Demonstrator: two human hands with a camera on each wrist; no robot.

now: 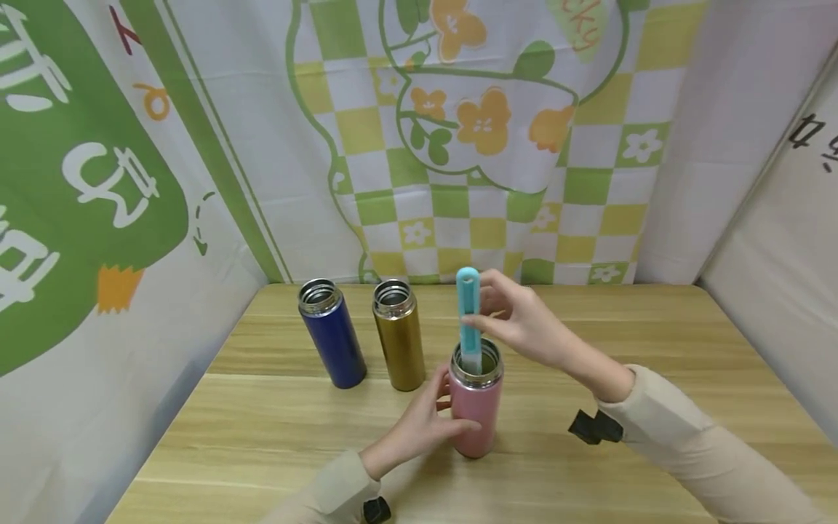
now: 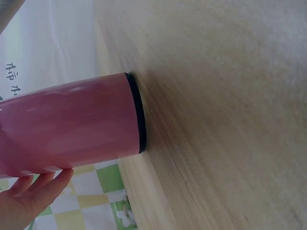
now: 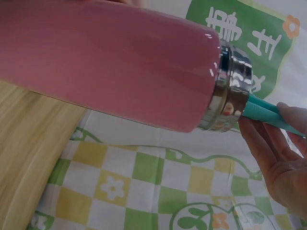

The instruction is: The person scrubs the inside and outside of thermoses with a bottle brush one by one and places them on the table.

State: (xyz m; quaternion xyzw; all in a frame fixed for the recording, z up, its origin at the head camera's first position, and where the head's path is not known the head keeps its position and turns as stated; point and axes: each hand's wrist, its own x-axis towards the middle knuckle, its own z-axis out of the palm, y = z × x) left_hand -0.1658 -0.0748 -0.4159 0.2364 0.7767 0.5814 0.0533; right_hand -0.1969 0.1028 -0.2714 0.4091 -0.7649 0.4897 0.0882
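A pink thermos bottle (image 1: 480, 404) with a bare steel threaded mouth stands upright, uncapped, on the wooden table. My left hand (image 1: 419, 429) grips its body from the left, thumb across the front. In the left wrist view its fingertips press the pink wall (image 2: 72, 124) above a black base. Above the mouth, my right hand (image 1: 524, 320) pinches the teal handle of what looks like a bottle brush (image 1: 468, 295). Its whitish shaft runs down into the bottle, and the lower end is hidden inside. The right wrist view shows the teal handle (image 3: 265, 113) at the steel rim.
Left of the pink bottle stand a gold thermos bottle (image 1: 404, 346) and a dark blue one (image 1: 337, 342), both upright and uncapped. The wooden table (image 1: 275, 451) reaches back to a patterned cloth (image 1: 425, 204), with cloth on both sides too.
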